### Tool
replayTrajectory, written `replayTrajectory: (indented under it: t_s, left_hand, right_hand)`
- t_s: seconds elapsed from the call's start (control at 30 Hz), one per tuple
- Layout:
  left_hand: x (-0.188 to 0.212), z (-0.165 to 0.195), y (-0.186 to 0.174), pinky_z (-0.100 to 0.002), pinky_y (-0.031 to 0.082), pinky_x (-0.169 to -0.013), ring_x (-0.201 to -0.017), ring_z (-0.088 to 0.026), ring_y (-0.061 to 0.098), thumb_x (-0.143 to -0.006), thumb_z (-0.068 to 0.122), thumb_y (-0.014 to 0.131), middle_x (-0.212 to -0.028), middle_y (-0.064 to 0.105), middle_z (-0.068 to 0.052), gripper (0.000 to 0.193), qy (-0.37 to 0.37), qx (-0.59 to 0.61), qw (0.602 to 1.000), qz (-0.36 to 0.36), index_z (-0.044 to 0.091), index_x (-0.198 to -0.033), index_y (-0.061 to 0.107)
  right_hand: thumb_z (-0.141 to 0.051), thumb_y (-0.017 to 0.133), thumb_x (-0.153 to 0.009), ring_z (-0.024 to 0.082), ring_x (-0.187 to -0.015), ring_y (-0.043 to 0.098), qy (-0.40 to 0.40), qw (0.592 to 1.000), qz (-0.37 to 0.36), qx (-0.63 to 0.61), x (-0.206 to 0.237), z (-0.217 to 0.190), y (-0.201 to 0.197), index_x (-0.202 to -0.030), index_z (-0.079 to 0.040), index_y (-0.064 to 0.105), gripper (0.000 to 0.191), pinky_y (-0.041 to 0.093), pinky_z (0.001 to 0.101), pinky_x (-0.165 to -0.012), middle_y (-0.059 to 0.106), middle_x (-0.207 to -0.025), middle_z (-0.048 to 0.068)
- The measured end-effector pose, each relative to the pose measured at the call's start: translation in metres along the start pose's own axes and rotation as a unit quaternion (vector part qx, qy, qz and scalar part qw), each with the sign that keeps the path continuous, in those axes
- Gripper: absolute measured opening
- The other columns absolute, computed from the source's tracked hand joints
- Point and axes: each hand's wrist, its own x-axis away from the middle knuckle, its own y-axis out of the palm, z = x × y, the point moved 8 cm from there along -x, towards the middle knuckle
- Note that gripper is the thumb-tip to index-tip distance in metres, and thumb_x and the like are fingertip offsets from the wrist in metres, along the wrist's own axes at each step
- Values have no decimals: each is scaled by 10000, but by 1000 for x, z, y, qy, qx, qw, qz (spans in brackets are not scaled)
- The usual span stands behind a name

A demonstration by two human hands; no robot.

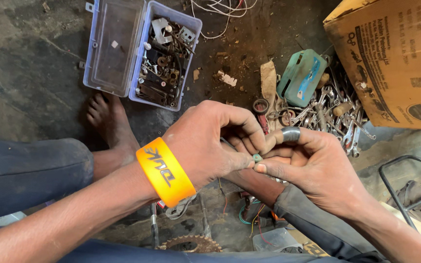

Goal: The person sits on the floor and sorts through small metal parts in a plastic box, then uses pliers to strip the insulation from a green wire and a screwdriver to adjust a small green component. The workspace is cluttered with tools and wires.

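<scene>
We are pinching a small grey-green part (258,158) between the fingertips of our left hand (210,143) and right hand (313,163), both closed on it, above our lap. Our left wrist is wearing an orange band (165,171). An open clear plastic box of metal hardware (164,53) is sitting beside our bare foot (108,119); loose steel spanners (337,119) are lying near a brown cardboard carton (391,58).

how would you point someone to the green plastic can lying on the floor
Start at the big cardboard box in the top right corner, then look just left of it to the heap of spanners on the floor. The green can lies at that heap's upper left edge, the only flat plastic thing among bare metal tools.
</scene>
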Motion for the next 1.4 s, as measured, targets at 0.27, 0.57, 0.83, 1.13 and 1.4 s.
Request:
replayTrajectory:
  t_s: [0.27,0.57,0.83,1.13,1.4]
  left_hand:
    - [2,-2,4,-214,541,-642,-691,-13,593,-744,20,817,-749,698,25,152,-3,14,1000,-9,-10,-877,749]
    - [5,-4,5,-219,516,-632,-702,-13,540,-794,4,787,-750,648,25,99,9,15,1000,-3,-23,-869,727]
    - [1,-2,-2,-208,562,-659,-703,-11,628,-756,12,775,-762,724,8,161,19,-33,998,46,6,-912,735]
    - [3,-5,-1,-220,566,-655,-698,-35,659,-780,39,760,-765,752,-16,146,-22,-22,999,20,13,-924,776]
    - [4,-17,0,-225,590,-606,-655,-45,693,-841,71,727,-746,752,-13,114,-80,0,996,40,17,-941,732]
  right_hand:
    - [36,812,-774,64,-775,629,18,998,16,55,0,6,-2,-981,42,767,212,541,253,-699,740,-865,50]
    - [45,775,-798,66,-831,660,9,999,13,41,-1,9,-2,-1025,36,749,229,571,260,-761,755,-924,49]
    - [27,805,-771,81,-897,688,-37,998,5,41,-3,-2,2,-1081,38,724,320,587,260,-822,765,-995,70]
    - [4,778,-787,155,-895,781,1,998,30,48,1,-1,2,-1077,51,716,300,644,297,-848,794,-971,130]
    - [-100,724,-903,76,-887,729,-33,995,-32,90,-1,-23,13,-1128,42,738,267,613,253,-817,789,-983,72]
